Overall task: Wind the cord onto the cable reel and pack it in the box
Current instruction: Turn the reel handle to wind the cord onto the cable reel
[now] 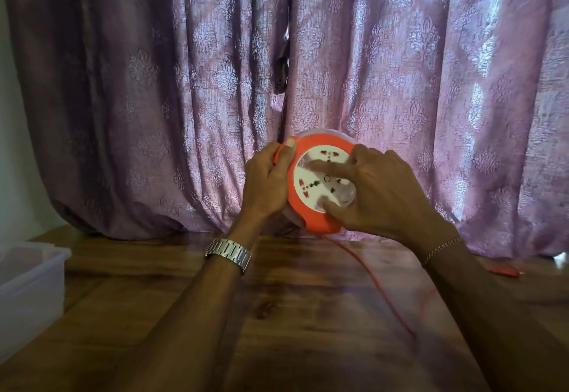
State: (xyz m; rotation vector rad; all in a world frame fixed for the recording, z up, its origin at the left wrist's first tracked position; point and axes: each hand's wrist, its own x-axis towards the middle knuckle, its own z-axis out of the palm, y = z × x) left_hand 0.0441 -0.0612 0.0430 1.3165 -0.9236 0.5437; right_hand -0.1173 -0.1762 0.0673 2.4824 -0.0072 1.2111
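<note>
An orange cable reel (311, 216) with a white socket face is held up above the wooden table, its face turned toward me. My left hand (266, 182) grips its left rim, thumb on the top edge. My right hand (378, 193) lies over the white face, fingers spread on the disc. A thin red cord (374, 280) runs from under the reel down across the table and passes beneath my right forearm. A red plug (505, 270) lies on the table at the right. A translucent plastic box (30, 287) stands at the left edge.
A purple patterned curtain (184, 99) hangs right behind the reel and reaches down to the wooden table (277, 314). A pale wall shows at the far left.
</note>
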